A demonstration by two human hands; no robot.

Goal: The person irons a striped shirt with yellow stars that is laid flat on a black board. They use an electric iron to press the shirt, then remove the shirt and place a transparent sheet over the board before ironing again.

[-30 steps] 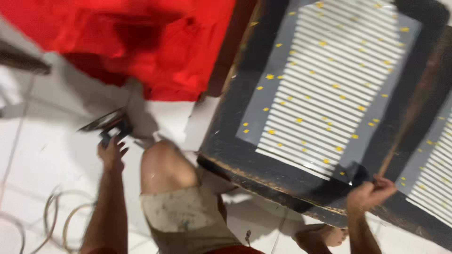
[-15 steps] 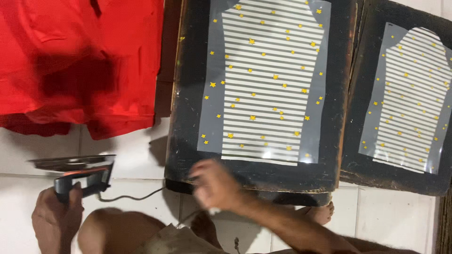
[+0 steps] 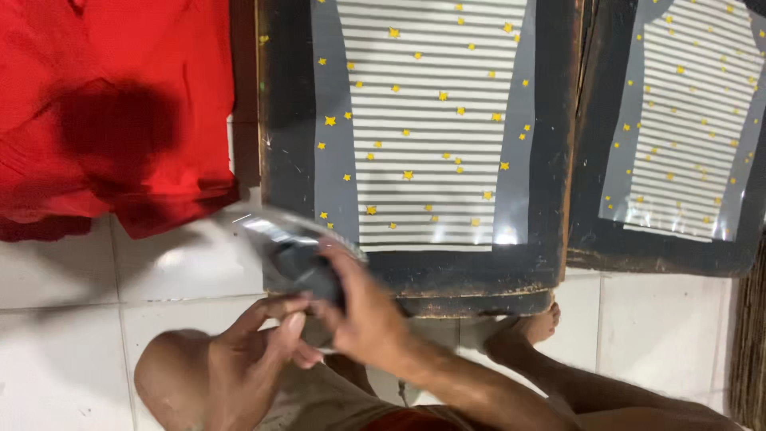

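A flat iron (image 3: 291,243) with a dark handle and a shiny metal sole is blurred just in front of the near edge of a black board (image 3: 550,160). My right hand (image 3: 363,315) is closed around its handle. My left hand (image 3: 255,343) sits directly below, fingers reaching in against the iron and my right hand; its grip is blurred. On the board lies a grey film (image 3: 431,120) with white stripes and small yellow stars.
A second black board (image 3: 590,199) with a similar striped film (image 3: 686,120) lies to the right. A red cloth (image 3: 112,104) is spread at upper left on the white tiled floor (image 3: 80,319). My knee (image 3: 171,375) and foot (image 3: 527,331) rest near the boards.
The iron was in my left hand out at the left. It has moved right to the board's front edge, and my right hand has come back from the board and closed on it.
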